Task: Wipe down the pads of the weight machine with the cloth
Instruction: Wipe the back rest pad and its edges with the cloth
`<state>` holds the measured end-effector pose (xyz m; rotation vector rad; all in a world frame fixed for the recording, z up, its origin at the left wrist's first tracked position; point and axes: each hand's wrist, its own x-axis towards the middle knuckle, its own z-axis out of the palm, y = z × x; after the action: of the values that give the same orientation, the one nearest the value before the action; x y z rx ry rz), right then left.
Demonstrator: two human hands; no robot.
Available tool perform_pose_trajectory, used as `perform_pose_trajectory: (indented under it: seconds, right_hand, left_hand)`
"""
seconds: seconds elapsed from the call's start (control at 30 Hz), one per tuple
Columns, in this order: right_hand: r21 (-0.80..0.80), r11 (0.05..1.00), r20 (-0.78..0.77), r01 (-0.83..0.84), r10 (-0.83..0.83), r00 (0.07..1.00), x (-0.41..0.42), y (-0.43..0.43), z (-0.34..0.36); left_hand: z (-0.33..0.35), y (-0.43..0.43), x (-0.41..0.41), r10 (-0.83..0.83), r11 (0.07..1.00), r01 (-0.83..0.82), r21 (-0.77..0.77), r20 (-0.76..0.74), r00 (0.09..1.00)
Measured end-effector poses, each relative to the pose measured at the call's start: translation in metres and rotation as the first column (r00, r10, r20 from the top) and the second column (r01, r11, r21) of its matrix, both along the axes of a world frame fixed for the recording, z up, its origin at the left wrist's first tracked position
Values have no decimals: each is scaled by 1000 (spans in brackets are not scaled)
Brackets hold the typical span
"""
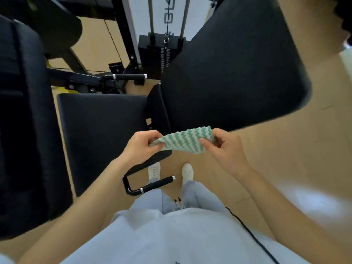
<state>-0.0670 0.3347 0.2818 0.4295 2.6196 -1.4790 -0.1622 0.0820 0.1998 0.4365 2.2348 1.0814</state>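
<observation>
Cloth (185, 140): green-and-white zigzag, held in the air mid-scene and stretched flat between both hands. It touches no pad as far as the view shows. It sits just under the near edge of the big pad (234, 73) on the right and just right of the seat pad (102, 130).

Left grip (141, 147): clenched on the cloth's left end, thumb and fingers pinching a bunched corner. Right grip (226, 149): grasping the right end, with the thumb on the near side and fingers curled behind.

Progress, as a judgement: this looks like prep, with the cloth being spread or refolded and not wiping. No pad shows streaks, damp patches or any other sign of a wipe (black vinyl in a soft frame would hide that anyway), so I can't tell whether any surface is done. Count all of it as left: seat pad, big pad, and the tall side pad (22, 111) at the left edge.

The likely first contact is the big pad or the seat pad, since both are close to the cloth.

Around: a near handle (152, 184) below the left grip, a far handle (129, 76) beyond the seat pad, and the weight stack (158, 52) at far centre. The person stands on a tan floor (285, 149) in white shoes (187, 172).
</observation>
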Motion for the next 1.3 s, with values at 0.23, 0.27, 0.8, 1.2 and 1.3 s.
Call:
perform_pose_trajectory:
  seconds: [0.23, 0.27, 0.8, 1.2, 1.3]
  right_hand:
    - [155, 880, -235, 449, -409, 882, 4, 1, 42]
    - [175, 839, -290, 515, -456, 841, 3, 5, 49]
    - [252, 641, -576, 724, -502, 645, -25, 81, 72]
    - [310, 758, -481, 575, -397, 782, -52, 90, 80]
    - [350, 740, -479, 574, -386, 789, -57, 92, 73]
  left_hand:
    - [52, 63, -75, 15, 979, 54, 198, -332, 943]
    - [63, 77, -83, 51, 970, 40, 239, -362, 931]
    - [102, 234, -21, -54, 874, 330, 357, -604, 795]
    - [95, 268, -90, 12, 955, 216, 203, -756, 654]
    - [97, 273, -122, 49, 958, 179, 223, -744, 666]
